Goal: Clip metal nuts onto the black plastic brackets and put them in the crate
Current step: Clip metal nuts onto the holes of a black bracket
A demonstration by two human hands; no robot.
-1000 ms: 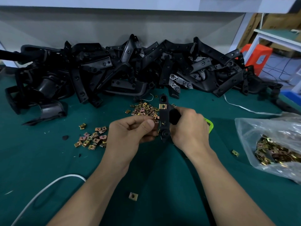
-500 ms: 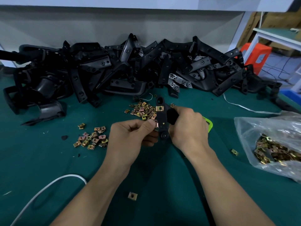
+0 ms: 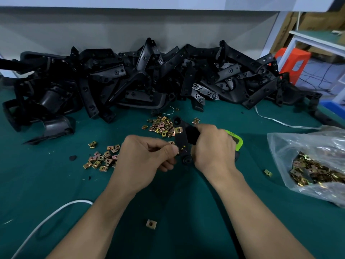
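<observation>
Your right hand (image 3: 212, 146) was wrapped around the right side of one black bracket (image 3: 182, 141), holding it nearly upright just above the green surface (image 3: 56, 193). One metal nut (image 3: 178, 130) sat clipped near the bracket's upper end. Your left hand (image 3: 147, 157) had its fingers curled, with thumb and forefinger pinched on a second nut (image 3: 183, 147) at the bracket's lower left edge. How far that nut was seated could not be told. Along the far edge, one long pile of brackets (image 3: 149, 79) ran against the wall from the left side almost to the right, too tangled to count. Two loose heaps of nuts lay before it: the central heap (image 3: 162, 126) just behind the held bracket, and the left heap (image 3: 102, 157) beside your left hand. Neither heap could be counted. Three stray nuts lay apart: one (image 3: 92, 144) above the left heap, one (image 3: 151, 223) between your forearms, and one (image 3: 268, 172) near the bag. At the right edge, one clear plastic bag (image 3: 308, 146) held many more nuts (image 3: 313, 171). One green object (image 3: 235, 139) showed partly from under your right hand. Open room lay on the near half of the surface, crossed at the left only by one white cable (image 3: 46, 219). One white strap (image 3: 276, 120) trailed between the pile and the bag.
</observation>
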